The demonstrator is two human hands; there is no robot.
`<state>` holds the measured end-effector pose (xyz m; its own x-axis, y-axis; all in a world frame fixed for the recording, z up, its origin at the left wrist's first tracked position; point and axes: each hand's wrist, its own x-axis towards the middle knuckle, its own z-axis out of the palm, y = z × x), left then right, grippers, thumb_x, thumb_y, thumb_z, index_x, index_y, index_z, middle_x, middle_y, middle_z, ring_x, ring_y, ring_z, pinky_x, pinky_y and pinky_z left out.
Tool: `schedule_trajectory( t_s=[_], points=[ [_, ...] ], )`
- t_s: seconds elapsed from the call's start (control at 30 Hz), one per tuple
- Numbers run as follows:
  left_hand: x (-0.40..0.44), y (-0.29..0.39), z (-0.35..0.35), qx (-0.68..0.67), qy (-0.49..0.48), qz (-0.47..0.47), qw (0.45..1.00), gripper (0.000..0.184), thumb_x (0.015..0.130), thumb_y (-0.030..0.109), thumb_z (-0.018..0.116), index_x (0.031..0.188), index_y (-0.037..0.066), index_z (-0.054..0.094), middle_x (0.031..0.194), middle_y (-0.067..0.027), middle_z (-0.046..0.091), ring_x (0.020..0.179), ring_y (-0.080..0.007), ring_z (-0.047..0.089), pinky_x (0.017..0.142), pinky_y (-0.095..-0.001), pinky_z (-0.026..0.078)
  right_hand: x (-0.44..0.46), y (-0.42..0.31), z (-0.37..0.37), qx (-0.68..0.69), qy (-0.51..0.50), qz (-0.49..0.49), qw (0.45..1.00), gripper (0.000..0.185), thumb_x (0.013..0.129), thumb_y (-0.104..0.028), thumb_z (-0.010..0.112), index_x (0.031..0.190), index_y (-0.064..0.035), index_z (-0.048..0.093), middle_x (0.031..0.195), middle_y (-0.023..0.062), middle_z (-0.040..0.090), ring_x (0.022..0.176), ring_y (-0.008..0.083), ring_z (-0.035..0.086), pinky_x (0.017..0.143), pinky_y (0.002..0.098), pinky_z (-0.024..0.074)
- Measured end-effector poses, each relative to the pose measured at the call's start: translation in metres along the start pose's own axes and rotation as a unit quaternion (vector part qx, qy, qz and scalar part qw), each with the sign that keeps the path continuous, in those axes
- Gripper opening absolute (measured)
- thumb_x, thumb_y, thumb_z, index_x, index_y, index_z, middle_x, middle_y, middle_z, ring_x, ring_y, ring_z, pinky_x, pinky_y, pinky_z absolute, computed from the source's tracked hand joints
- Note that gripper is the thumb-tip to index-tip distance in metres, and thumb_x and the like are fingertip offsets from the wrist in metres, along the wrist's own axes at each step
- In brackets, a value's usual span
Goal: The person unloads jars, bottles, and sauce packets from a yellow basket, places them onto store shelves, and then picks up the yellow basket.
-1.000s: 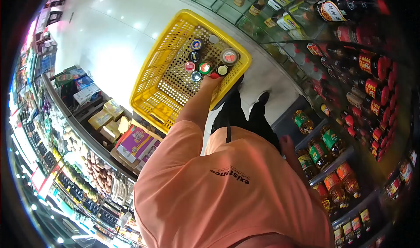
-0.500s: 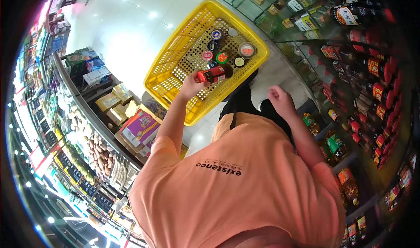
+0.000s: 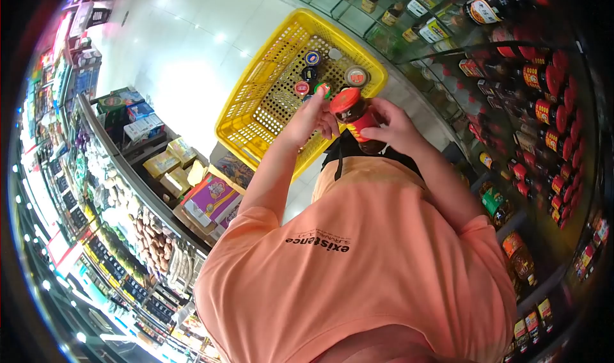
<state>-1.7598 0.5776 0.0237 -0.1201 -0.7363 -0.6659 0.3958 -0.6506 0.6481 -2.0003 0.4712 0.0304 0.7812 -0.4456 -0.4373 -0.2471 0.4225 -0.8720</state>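
- Our right hand (image 3: 395, 131) now grasps the jar (image 3: 354, 116), near the basket's edge (image 3: 272, 51).
- Our left hand (image 3: 308, 121), which held it earlier, has let go, fingers loosely spread beside it.

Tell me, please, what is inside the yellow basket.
A blue lid, dark lid, red lid, green lid, pale disc and wide lidded container show in the yellow basket. Anything behind the left hand and red-lidded jar is covered.
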Motion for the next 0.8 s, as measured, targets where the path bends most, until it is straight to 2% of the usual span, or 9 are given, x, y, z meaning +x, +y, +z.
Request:
schedule_trajectory(
  t_s=[0.1, 0.17, 0.2, 0.23, 0.27, 0.3, 0.4, 0.5, 0.8],
  points=[
    [0.021, -0.012, -0.014, -0.117, -0.106, 0.055, 0.986, 0.064, 0.106, 0.055, 0.038, 0.094, 0.0, 0.068, 0.075, -0.0143, 0.071, 0.058, -0.0188, 0.065, 0.06, -0.0283, 0.052, -0.014, 0.003, -0.013, 0.261, -0.021, 0.006, 0.965, 0.058, 0.088, -0.016, 0.07, 0.14, -0.0004, 0.048, 0.125, 0.0112, 0.065, 0.114, 0.0204, 0.064, 0.102, 0.037, 0.0503],
    [0.048, -0.033, -0.029, -0.001, 0.108, 0.056, 0.993, 0.051, 0.107, 0.045, 0.043, 0.101, 0.001, 0.067, 0.079, -0.0141, 0.072, 0.062, -0.0174, 0.066, 0.061, -0.0274, 0.052, -0.018, 0.006, -0.015, 0.311, -0.014, 0.005, 0.95, 0.058, 0.09, -0.019, 0.067, 0.141, -0.0003, 0.047, 0.127, 0.0139, 0.064, 0.115, 0.0235, 0.065, 0.102, 0.0397, 0.0512],
    [0.07, -0.055, -0.049, 0.098, 0.152, 0.036, 0.983, 0.032, 0.101, 0.033, 0.057, 0.107, 0.002, 0.066, 0.083, -0.0145, 0.073, 0.074, -0.025, 0.071, 0.067, -0.0328, 0.056, -0.019, 0.007, -0.015, 0.359, -0.01, 0.001, 0.933, 0.057, 0.092, -0.021, 0.065, 0.143, -0.0002, 0.046, 0.129, 0.0166, 0.063, 0.116, 0.0265, 0.065, 0.102, 0.0424, 0.0522],
    [0.088, -0.084, -0.069, 0.099, 0.151, 0.037, 0.983, 0.032, 0.101, 0.033, 0.057, 0.107, 0.002, 0.066, 0.083, -0.0145, 0.073, 0.074, -0.025, 0.071, 0.067, -0.0328, 0.056, -0.02, 0.009, -0.016, 0.359, -0.01, -0.001, 0.933, 0.057, 0.092, -0.021, 0.065, 0.143, -0.0002, 0.046, 0.129, 0.0166, 0.063, 0.116, 0.0265, 0.065, 0.102, 0.0424, 0.0522],
    [0.106, -0.113, -0.09, 0.262, 0.172, 0.051, 0.948, 0.03, 0.096, 0.028, 0.062, 0.114, 0.004, 0.064, 0.09, -0.0155, 0.073, 0.084, -0.0299, 0.071, 0.074, -0.0371, 0.056, -0.02, 0.014, -0.016, 0.369, -0.003, -0.007, 0.929, 0.058, 0.093, -0.023, 0.063, 0.144, 0.0001, 0.044, 0.131, 0.019, 0.062, 0.117, 0.0289, 0.065, 0.102, 0.0441, 0.053],
    [0.117, -0.135, -0.105, 0.416, 0.186, 0.061, 0.888, 0.036, 0.091, 0.024, 0.068, 0.121, 0.005, 0.061, 0.096, -0.0165, 0.072, 0.094, -0.0348, 0.071, 0.08, -0.0414, 0.057, -0.022, 0.017, -0.014, 0.38, 0.005, -0.012, 0.925, 0.059, 0.095, -0.025, 0.062, 0.145, 0.0004, 0.043, 0.133, 0.0214, 0.061, 0.118, 0.0313, 0.065, 0.101, 0.0458, 0.0538],
    [0.143, -0.165, -0.117, 0.552, 0.168, 0.086, 0.812, 0.058, 0.084, 0.021, 0.071, 0.137, 0.009, 0.05, 0.121, -0.0198, 0.066, 0.113, -0.0407, 0.065, 0.091, -0.0475, 0.055, -0.034, 0.02, -0.013, 0.368, 0.002, -0.007, 0.93, 0.063, 0.094, -0.027, 0.063, 0.147, -0.0001, 0.041, 0.134, 0.0236, 0.06, 0.117, 0.0335, 0.066, 0.099, 0.0454, 0.0552],
    [0.164, -0.153, -0.098, 0.577, 0.148, 0.014, 0.803, 0.071, 0.082, 0.016, 0.071, 0.146, 0.011, 0.039, 0.14, -0.02, 0.054, 0.118, -0.0401, 0.062, 0.094, -0.0478, 0.054, -0.043, 0.024, -0.013, 0.356, 0.035, 0.007, 0.934, 0.066, 0.092, -0.029, 0.066, 0.145, -0.0003, 0.041, 0.13, 0.0223, 0.062, 0.114, 0.0324, 0.067, 0.098, 0.0451, 0.0559],
    [0.24, -0.153, -0.056, 0.714, 0.03, -0.006, 0.7, 0.077, 0.081, 0.012, 0.075, 0.149, 0.019, 0.039, 0.145, -0.0133, 0.047, 0.119, -0.0368, 0.063, 0.093, -0.0478, 0.056, -0.072, 0.05, -0.014, 0.338, 0.115, 0.03, 0.934, 0.07, 0.084, -0.026, 0.076, 0.141, 0.0, 0.044, 0.122, 0.0175, 0.064, 0.105, 0.0269, 0.069, 0.095, 0.0406, 0.0566]
  ],
)
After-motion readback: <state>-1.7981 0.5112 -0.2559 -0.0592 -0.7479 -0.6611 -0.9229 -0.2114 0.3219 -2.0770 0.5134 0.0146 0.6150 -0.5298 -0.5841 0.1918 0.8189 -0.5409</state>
